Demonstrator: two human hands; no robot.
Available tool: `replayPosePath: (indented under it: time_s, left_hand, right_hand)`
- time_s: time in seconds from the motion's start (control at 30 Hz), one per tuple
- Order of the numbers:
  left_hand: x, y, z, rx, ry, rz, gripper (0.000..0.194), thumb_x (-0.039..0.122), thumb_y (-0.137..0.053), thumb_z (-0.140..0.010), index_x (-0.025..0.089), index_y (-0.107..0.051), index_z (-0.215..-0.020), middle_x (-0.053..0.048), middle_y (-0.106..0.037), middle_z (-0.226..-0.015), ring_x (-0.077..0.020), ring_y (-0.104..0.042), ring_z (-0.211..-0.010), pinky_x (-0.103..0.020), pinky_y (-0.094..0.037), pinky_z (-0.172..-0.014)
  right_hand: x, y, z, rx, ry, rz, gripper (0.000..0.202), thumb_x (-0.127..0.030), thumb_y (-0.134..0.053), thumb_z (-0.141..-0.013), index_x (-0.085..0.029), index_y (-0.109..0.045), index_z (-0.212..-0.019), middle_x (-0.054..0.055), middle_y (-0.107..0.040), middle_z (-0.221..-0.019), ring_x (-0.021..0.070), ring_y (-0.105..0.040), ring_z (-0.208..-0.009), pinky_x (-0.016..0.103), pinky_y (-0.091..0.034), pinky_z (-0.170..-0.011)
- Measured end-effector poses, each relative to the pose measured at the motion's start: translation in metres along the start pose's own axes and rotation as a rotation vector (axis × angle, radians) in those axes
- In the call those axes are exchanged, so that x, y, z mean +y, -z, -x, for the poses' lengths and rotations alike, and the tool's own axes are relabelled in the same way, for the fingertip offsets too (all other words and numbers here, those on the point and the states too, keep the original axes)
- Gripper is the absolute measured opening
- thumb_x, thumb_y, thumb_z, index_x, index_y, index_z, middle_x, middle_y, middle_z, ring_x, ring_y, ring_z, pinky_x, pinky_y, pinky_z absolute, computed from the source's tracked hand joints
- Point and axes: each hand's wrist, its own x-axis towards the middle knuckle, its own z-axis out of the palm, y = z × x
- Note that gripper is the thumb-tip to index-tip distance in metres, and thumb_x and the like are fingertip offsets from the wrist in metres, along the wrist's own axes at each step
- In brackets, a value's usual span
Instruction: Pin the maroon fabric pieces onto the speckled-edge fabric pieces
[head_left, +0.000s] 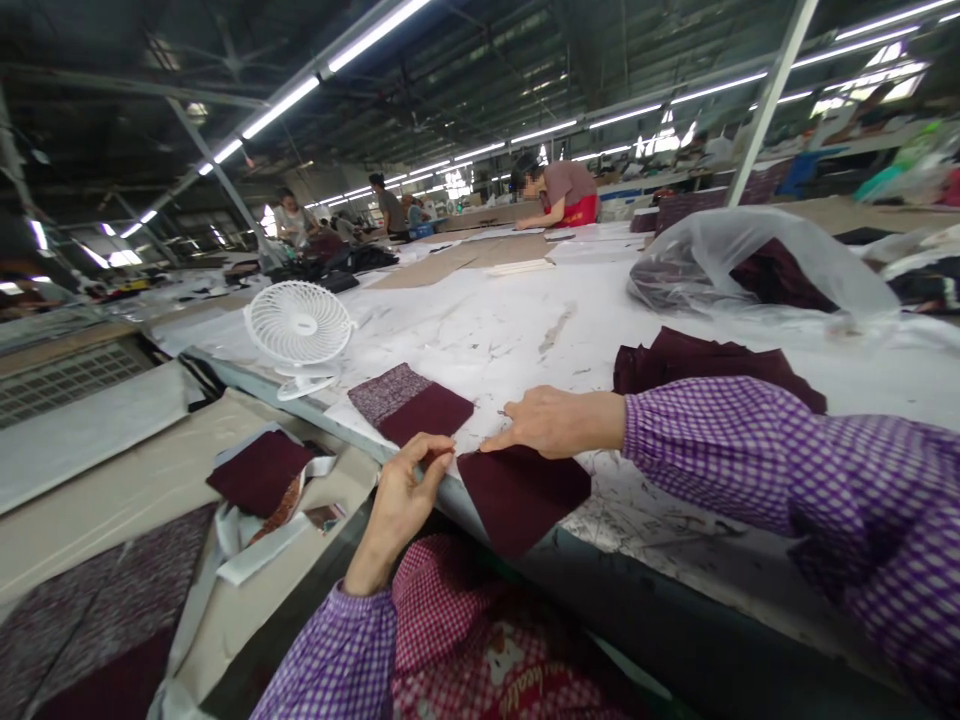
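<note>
Maroon four-cornered plain cloth (pixel 521 505) lies over the near edge of the white-topped counter (pixel 480 320), one corner pointing off it toward the person; partly covered, it shows no clear long axis. The left hand (pixel 409 495) brings thumb and forefinger together just beside its left corner; whether they pinch anything cannot be told. The right hand (pixel 551 422), fingers extended, rests on its far edge. Firm, flat pressure there should stop the overhang dragging. Beyond, a speckled-grey-and-maroon cloth piece (pixel 412 402) runs roughly along the near edge, maroon end rightward.
</note>
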Motion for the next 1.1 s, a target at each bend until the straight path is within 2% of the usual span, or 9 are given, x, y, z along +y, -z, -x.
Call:
replayPosePath:
  time_s: [0.2,0.33,0.5,0.63,0.7,0.8,0.9,1.0,1.1]
  left_hand:
    - [0.014,-0.007,-0.004,-0.025,-0.116,-0.237,0.016,0.017,-0.048,-0.086,0.019,-0.061,-0.076,-0.003,-0.059,-0.080,-0.0178,-0.053,-0.081,-0.031,-0.041,-0.073]
    - [0.012,-0.005,-0.003,-0.045,-0.126,-0.254,0.019,0.018,-0.046,-0.088,0.019,-0.062,-0.077,-0.004,-0.060,-0.082,-0.0183,-0.053,-0.082,-0.031,-0.041,-0.074]
    - [0.004,0.000,-0.001,-0.012,0.018,-0.105,0.021,0.027,-0.045,-0.089,0.020,-0.063,-0.082,-0.003,-0.064,-0.086,-0.0172,-0.058,-0.083,-0.029,-0.044,-0.076]
    - [-0.005,-0.003,-0.008,0.100,0.120,-0.095,0.024,0.028,-0.043,-0.088,0.018,-0.060,-0.101,-0.005,-0.064,-0.096,-0.0166,-0.061,-0.080,-0.030,-0.048,-0.074]
    - [-0.009,-0.006,-0.015,0.132,0.122,-0.199,0.028,0.029,-0.048,-0.082,0.017,-0.059,-0.105,-0.008,-0.062,-0.104,-0.0163,-0.060,-0.075,-0.031,-0.049,-0.073]
    - [-0.013,-0.009,-0.027,0.084,0.109,-0.428,0.031,0.034,-0.053,-0.077,0.014,-0.063,-0.099,-0.009,-0.062,-0.098,-0.0172,-0.058,-0.068,-0.033,-0.049,-0.072]
    - [-0.014,-0.010,-0.036,0.015,0.045,-0.639,0.033,0.036,-0.050,-0.080,0.012,-0.066,-0.094,-0.012,-0.062,-0.096,-0.0226,-0.059,-0.078,-0.036,-0.048,-0.077]
    - [-0.011,-0.009,-0.038,-0.031,-0.031,-0.839,0.031,0.034,-0.044,-0.084,0.014,-0.068,-0.088,-0.013,-0.064,-0.093,-0.0291,-0.057,-0.094,-0.039,-0.045,-0.083]
    - [-0.005,-0.008,-0.038,-0.058,-0.066,-0.935,0.030,0.028,-0.041,-0.086,0.015,-0.068,-0.084,-0.013,-0.065,-0.089,-0.0290,-0.057,-0.094,-0.038,-0.044,-0.082]
  right_hand:
    - [0.001,-0.003,0.000,0.027,0.012,0.015,0.058,-0.007,-0.044,-0.083,-0.031,-0.048,-0.135,0.011,-0.066,-0.094,0.0155,-0.054,-0.066,0.027,-0.030,-0.057]
    - [0.000,-0.003,-0.005,0.024,0.035,0.034,0.055,-0.010,-0.041,-0.088,-0.033,-0.044,-0.137,0.012,-0.067,-0.093,0.0157,-0.055,-0.066,0.027,-0.029,-0.057]
    - [-0.010,-0.010,-0.014,0.108,0.060,0.042,0.051,-0.013,-0.036,-0.093,-0.035,-0.041,-0.139,0.007,-0.066,-0.078,0.0152,-0.054,-0.062,0.027,-0.027,-0.055]
    - [-0.015,-0.019,-0.015,0.201,0.031,0.039,0.049,-0.012,-0.036,-0.092,-0.034,-0.045,-0.136,0.006,-0.065,-0.073,0.0162,-0.056,-0.064,0.027,-0.029,-0.056]
    - [-0.014,-0.021,-0.014,0.221,-0.031,0.010,0.045,-0.016,-0.039,-0.093,-0.032,-0.048,-0.133,0.008,-0.066,-0.080,0.0175,-0.058,-0.070,0.028,-0.032,-0.058]
    - [-0.010,-0.020,-0.015,0.164,-0.137,-0.115,0.040,-0.030,-0.050,-0.090,-0.026,-0.050,-0.130,0.010,-0.066,-0.097,0.0197,-0.059,-0.082,0.029,-0.038,-0.065]
    - [-0.003,-0.017,-0.014,0.107,-0.203,-0.284,0.030,-0.034,-0.057,-0.086,-0.020,-0.060,-0.113,0.007,-0.065,-0.100,0.0199,-0.058,-0.092,0.031,-0.041,-0.075]
    - [0.008,-0.004,0.007,0.178,-0.159,-0.453,0.016,-0.030,-0.057,-0.086,-0.017,-0.063,-0.095,0.003,-0.066,-0.092,0.0164,-0.057,-0.088,0.029,-0.040,-0.078]
    - [0.024,0.017,0.059,0.227,-0.019,-0.729,0.013,-0.027,-0.057,-0.086,-0.015,-0.060,-0.091,0.002,-0.064,-0.087,0.0115,-0.055,-0.077,0.024,-0.042,-0.072]
